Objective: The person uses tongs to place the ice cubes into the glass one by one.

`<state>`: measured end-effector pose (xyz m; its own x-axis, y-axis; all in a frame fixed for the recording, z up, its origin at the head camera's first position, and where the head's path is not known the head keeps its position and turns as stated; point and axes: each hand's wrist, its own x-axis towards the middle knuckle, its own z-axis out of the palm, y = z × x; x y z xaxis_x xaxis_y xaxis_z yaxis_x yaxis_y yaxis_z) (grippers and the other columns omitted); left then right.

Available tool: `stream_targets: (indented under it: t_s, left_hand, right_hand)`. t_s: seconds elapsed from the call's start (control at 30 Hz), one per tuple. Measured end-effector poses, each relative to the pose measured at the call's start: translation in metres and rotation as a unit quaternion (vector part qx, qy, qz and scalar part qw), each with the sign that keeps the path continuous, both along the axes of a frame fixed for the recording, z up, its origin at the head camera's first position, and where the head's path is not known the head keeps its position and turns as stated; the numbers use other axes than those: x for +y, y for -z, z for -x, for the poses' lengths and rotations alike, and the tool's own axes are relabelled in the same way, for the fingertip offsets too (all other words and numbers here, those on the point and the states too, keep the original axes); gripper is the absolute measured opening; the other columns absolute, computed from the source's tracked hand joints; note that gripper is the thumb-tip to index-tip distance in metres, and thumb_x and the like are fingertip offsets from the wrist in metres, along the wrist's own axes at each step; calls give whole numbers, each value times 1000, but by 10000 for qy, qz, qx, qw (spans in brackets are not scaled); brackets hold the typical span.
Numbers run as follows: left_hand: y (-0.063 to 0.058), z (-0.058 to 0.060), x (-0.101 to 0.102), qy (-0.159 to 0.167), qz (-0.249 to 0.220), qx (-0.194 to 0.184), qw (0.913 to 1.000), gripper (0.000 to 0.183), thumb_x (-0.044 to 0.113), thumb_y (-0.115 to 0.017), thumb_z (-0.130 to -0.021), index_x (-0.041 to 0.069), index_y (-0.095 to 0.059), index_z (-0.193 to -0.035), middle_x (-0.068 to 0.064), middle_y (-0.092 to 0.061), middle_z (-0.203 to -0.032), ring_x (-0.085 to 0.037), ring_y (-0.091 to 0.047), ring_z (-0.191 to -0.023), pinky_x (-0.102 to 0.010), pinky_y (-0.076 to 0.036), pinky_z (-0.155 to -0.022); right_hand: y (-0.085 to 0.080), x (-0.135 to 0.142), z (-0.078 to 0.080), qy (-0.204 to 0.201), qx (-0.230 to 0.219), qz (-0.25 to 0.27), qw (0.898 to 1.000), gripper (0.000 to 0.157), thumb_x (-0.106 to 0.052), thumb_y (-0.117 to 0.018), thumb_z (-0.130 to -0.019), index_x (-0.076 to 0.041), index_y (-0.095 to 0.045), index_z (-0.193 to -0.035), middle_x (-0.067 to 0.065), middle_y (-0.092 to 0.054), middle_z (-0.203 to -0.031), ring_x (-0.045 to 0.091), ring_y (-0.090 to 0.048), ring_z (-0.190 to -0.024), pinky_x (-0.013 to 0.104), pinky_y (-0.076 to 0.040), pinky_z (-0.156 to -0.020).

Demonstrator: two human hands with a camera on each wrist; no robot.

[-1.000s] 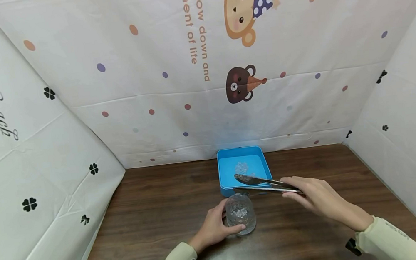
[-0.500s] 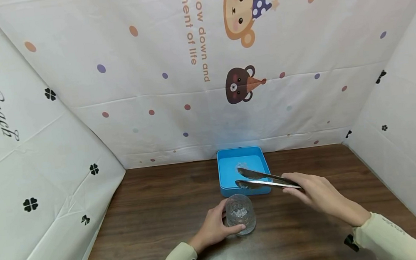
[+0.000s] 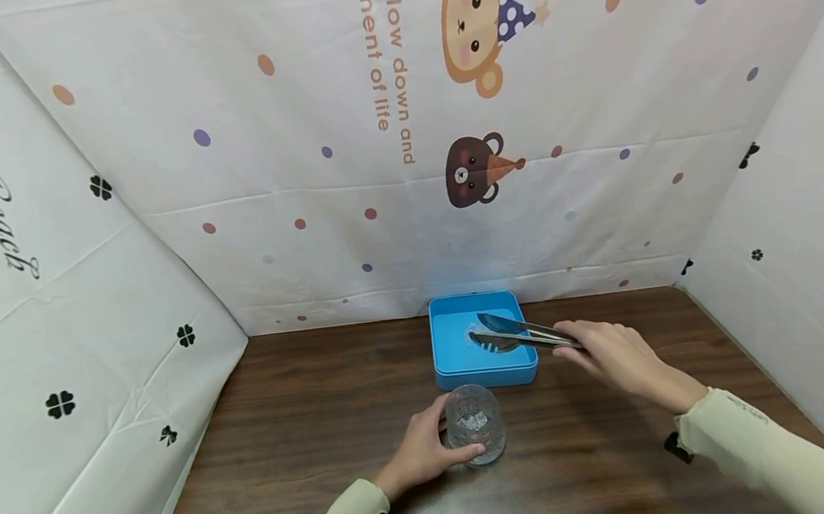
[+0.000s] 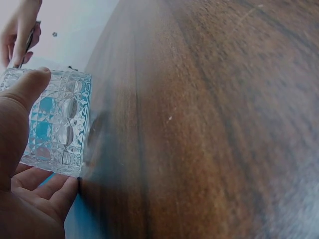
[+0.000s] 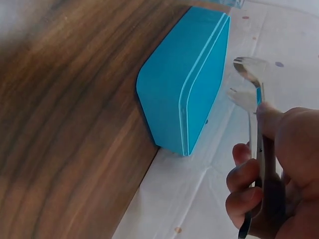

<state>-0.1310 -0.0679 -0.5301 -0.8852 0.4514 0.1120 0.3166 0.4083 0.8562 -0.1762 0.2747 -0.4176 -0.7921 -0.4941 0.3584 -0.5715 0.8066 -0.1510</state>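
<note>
My left hand point(image 3: 423, 445) grips a clear patterned glass point(image 3: 476, 426) that stands on the table, thumb on its near side and fingers round the far left. Some clear pieces like ice lie inside it. In the left wrist view the glass point(image 4: 62, 122) shows its cut pattern between thumb and fingers. My right hand point(image 3: 619, 361) holds metal tongs point(image 3: 532, 338), their tips apart above the blue box point(image 3: 448, 361). Clear pieces point(image 3: 473, 334) lie in that box, partly hidden by the tongs. In the right wrist view the fingers curl round the tongs point(image 5: 267, 169).
The blue box stands at the back of the brown wooden table point(image 3: 337, 405), just beyond the glass and close to the printed back curtain point(image 3: 351, 238). White patterned cloth point(image 3: 92, 337) also hangs at the left and right sides.
My right hand has moved the tongs forward, from above the glass and the box's front edge to over the box. The tongs' tips parted along the way. My left hand and the glass stay put.
</note>
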Motion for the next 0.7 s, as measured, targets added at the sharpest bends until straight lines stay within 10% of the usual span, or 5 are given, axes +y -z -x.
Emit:
stream_targets:
  t_s: [0.7]
  left_hand:
    - [-1, 0, -1, -4, -40, -77, 10000, 84, 48, -84, -84, 12, -47, -149, -4, -63, -134, -17, -63, -120, -32, -56, -98]
  right_hand:
    - [-2, -9, 34, 305, -453, -701, 9960, 26, -25, -74, -97, -5, -70, -114, 0, -62, -76, 10, -42, -51, 26, -33, -41]
